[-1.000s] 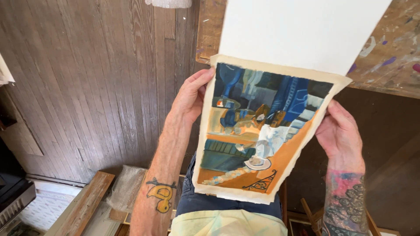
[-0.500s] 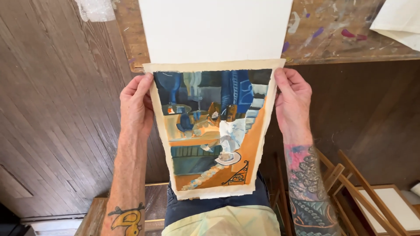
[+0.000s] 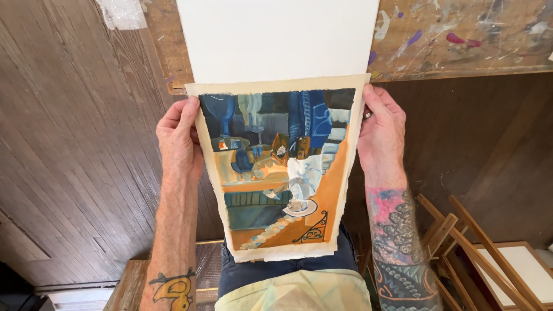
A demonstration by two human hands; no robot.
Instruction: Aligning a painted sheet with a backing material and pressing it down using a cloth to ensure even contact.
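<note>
I hold a painted sheet of paper (image 3: 276, 173) upright in front of me, its picture in blues and oranges with cream deckled edges. My left hand (image 3: 180, 141) grips its left edge, thumb on the front. My right hand (image 3: 380, 129), a ring on one finger, grips the right edge. Both forearms are tattooed. The sheet's top edge meets a blank white sheet (image 3: 276, 37) lying on a paint-spattered wooden board (image 3: 461, 34). Below the painting I see my dark shorts and pale yellow shirt.
A dark wooden plank floor (image 3: 75, 161) lies to the left. Folded wooden easel legs (image 3: 455, 236) and a white-topped wooden frame (image 3: 518, 270) stand at the lower right. Bubble wrap (image 3: 121, 12) shows at the top left. A wooden edge (image 3: 124, 288) sits at bottom left.
The painting has turned from tilted to straight and squared up under the white sheet. My view has shifted right, bringing the easel legs into sight. Both hands kept their grip.
</note>
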